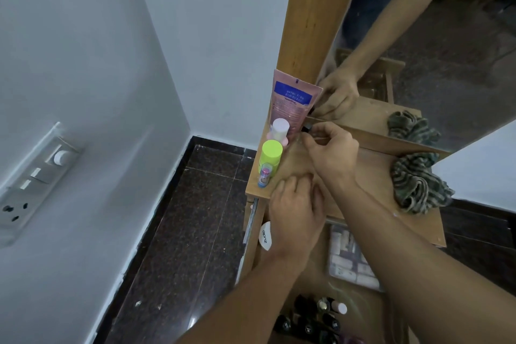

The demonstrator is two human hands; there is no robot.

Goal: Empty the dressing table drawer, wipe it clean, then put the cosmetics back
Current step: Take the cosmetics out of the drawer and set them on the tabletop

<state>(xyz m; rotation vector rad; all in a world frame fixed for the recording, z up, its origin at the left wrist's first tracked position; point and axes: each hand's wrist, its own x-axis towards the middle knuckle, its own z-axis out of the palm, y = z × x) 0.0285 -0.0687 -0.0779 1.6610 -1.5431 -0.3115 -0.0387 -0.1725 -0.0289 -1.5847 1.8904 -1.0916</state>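
Note:
My right hand (pixel 331 148) reaches across the wooden dressing table top (pixel 371 176) and pinches a small dark bottle (pixel 306 128) at the mirror's base, beside a pink Vaseline tube (pixel 293 103). A white-capped bottle (pixel 280 127), a green-capped bottle (pixel 271 152) and a small lip balm (pixel 264 176) stand in a row along the left edge. My left hand (pixel 296 212) lies at the table's front edge with curled fingers; its palm is hidden. Below, the open drawer (pixel 315 274) holds a white Zudio item (pixel 266 234), a flat pale box (pixel 351 257) and several dark bottles (pixel 312 318).
A striped green cloth (pixel 418 184) lies bunched on the right of the table top. The mirror (pixel 446 50) stands behind in a wooden frame (pixel 312 22). A white wall with a switch panel (pixel 36 176) is to the left, above a dark tiled floor (pixel 181 232).

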